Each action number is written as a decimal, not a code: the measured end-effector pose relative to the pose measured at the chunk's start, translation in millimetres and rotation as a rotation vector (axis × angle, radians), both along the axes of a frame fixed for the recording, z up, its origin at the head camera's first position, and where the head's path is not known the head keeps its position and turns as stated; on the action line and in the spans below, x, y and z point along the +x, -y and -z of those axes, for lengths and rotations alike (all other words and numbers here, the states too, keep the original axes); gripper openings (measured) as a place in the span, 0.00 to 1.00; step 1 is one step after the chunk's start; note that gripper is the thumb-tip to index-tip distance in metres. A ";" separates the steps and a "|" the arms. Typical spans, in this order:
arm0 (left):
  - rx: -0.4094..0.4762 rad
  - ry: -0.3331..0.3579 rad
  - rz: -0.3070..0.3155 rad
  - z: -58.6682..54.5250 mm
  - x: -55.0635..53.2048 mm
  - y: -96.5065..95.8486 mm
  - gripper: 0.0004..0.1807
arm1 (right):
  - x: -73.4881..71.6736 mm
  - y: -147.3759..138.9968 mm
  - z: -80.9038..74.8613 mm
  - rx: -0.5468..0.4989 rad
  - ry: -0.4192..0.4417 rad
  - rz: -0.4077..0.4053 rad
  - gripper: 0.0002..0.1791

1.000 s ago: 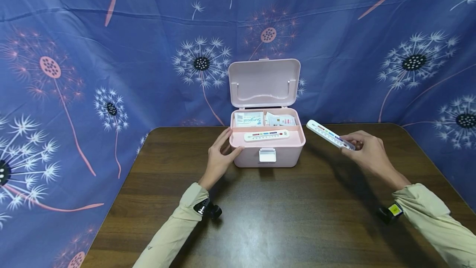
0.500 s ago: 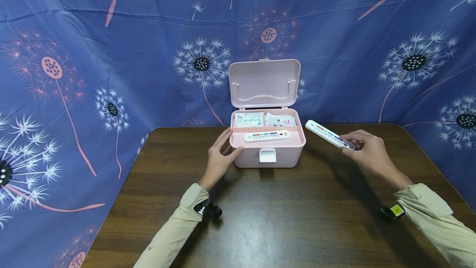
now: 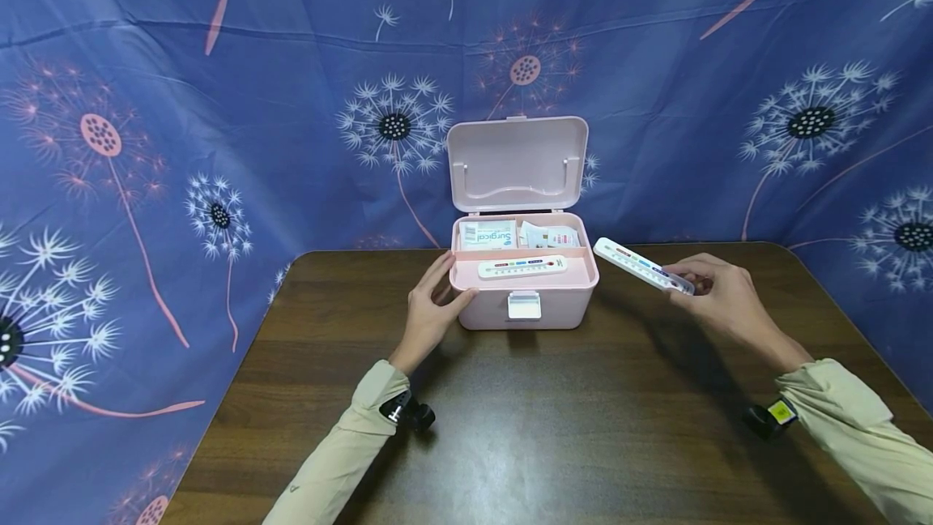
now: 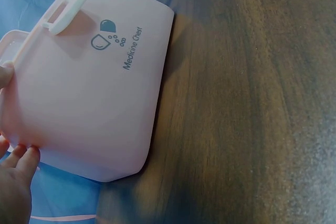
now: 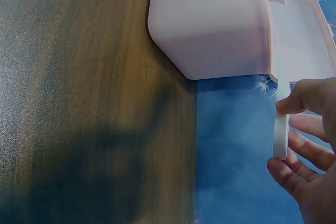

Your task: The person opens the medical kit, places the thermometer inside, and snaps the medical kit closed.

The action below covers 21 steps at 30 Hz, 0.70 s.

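Observation:
A pink medicine chest point(image 3: 477, 312) stands with its lid point(image 3: 519, 164) up; "Medicine Chest" is printed on its front. My left hand point(image 3: 430, 306) holds its left front corner, thumb at the front rim and fingers along the side. My right hand point(image 3: 722, 298) pinches one end of a white flat thermometer point(image 3: 632, 261) with coloured marks, held in the air right of the chest, its far end tilted toward the chest's right rim. A second, similar thermometer point(image 3: 522, 266) lies in the front compartment. In the right wrist view, the held thermometer point(image 5: 281, 129) shows edge-on between thumb and fingers.
Two back compartments hold a packet marked "Surgical" point(image 3: 488, 234) and white printed packets point(image 3: 548, 235). A white latch point(image 3: 524, 305) hangs on the chest's front. Under everything is a dark wooden table point(image 3: 554, 428), with a blue dandelion-patterned cloth point(image 3: 291, 104) behind it.
My right hand has brought the held thermometer slightly left, closer to the chest, and its far end has dipped a little. The left hand and the chest stay in place.

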State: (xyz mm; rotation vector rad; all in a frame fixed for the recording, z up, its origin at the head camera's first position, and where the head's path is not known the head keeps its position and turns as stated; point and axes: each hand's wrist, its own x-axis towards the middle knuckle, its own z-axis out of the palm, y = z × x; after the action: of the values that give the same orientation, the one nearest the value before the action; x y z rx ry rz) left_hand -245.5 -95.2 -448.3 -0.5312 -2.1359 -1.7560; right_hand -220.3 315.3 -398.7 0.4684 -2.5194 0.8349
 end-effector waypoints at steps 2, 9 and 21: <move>0.009 -0.006 -0.002 1.4 -1.1 -0.2 0.36 | -0.5 -0.1 -0.2 0.004 -0.003 -0.006 0.17; 0.008 -0.018 0.019 -18.4 12.5 -1.7 0.34 | -0.2 1.6 -1.8 0.006 0.002 -0.024 0.17; 0.003 -0.018 0.025 -18.0 12.2 -1.5 0.34 | 0.7 5.3 -4.1 -0.015 -0.004 -0.053 0.17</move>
State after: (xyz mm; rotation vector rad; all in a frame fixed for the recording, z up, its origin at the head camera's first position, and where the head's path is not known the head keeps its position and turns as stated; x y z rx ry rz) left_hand -233.3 -93.7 -430.3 -0.5737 -2.1228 -1.7608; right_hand -219.5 310.0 -394.6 0.5330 -2.5059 0.8707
